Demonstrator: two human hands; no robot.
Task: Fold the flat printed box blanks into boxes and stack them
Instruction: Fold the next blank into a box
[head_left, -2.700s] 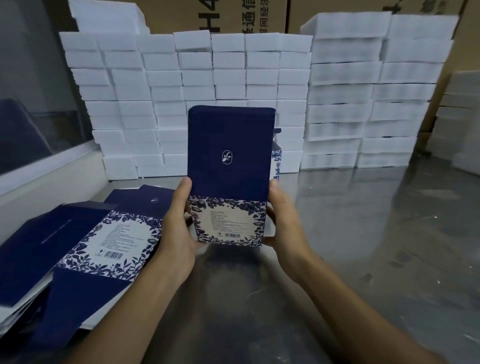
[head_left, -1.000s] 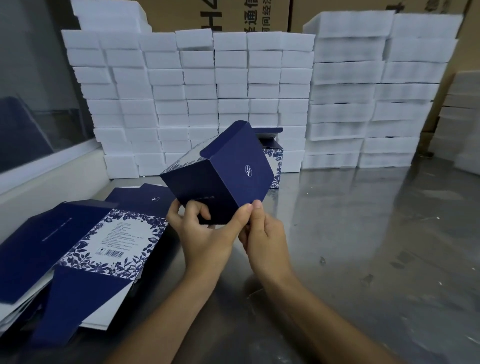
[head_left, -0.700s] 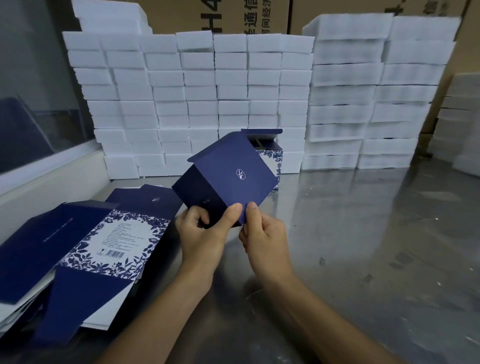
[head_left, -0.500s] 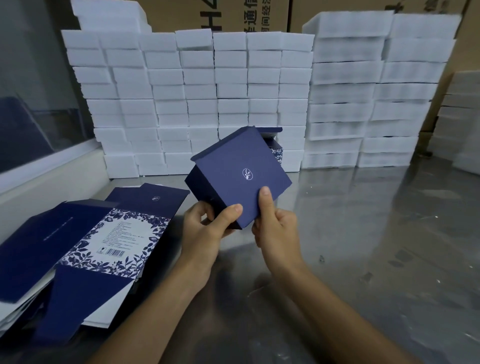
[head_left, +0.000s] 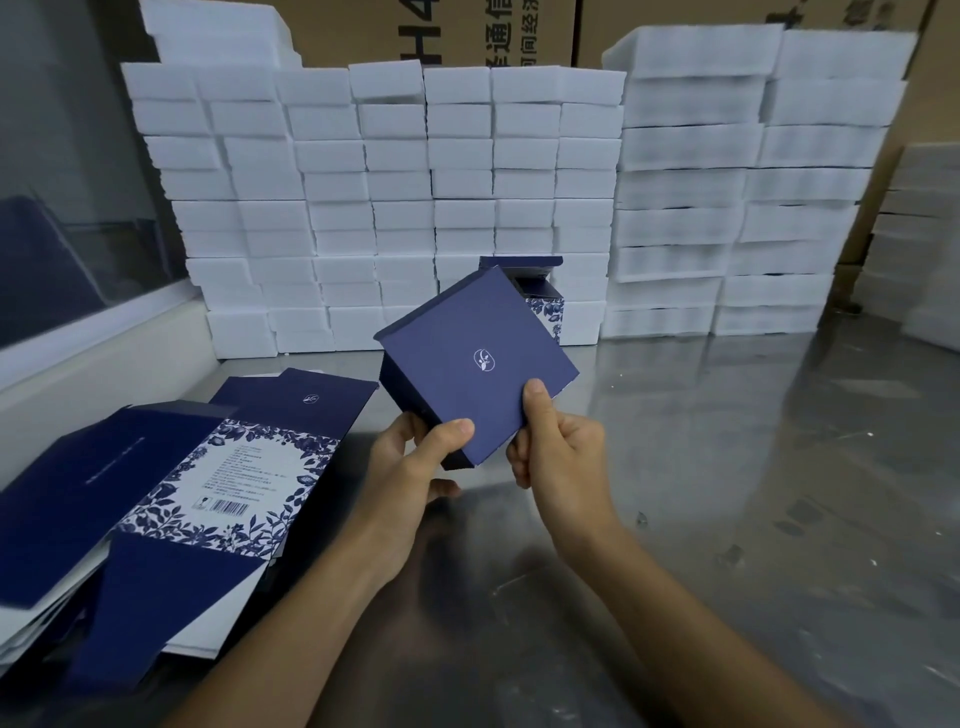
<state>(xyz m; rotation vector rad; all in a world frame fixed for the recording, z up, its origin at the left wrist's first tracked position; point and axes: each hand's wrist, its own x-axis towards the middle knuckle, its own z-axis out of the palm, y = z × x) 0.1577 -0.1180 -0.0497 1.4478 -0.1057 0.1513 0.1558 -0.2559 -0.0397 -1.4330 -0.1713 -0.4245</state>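
Observation:
I hold a navy box (head_left: 467, 364) with a small white logo above the steel table, tilted like a diamond, its logo face toward me. My left hand (head_left: 410, 467) grips its lower left corner, thumb on the face. My right hand (head_left: 561, 452) pinches the lower right edge, thumb pressed on the face. A pile of flat navy blanks (head_left: 171, 483) with blue floral print and a barcode lies at the left. One folded box (head_left: 540, 296) with its top flap up stands behind the held one, mostly hidden.
The steel table (head_left: 727, 467) stretches right and toward me. Stacks of white foam blocks (head_left: 415, 182) wall off the back, with more at the far right (head_left: 930, 244). Brown cartons (head_left: 431, 31) rise behind them. A glass partition (head_left: 67, 182) borders the left side.
The flat blank held upright was opened into a box and turned. In the last half second the box tilted a little more and my right thumb slid onto its face.

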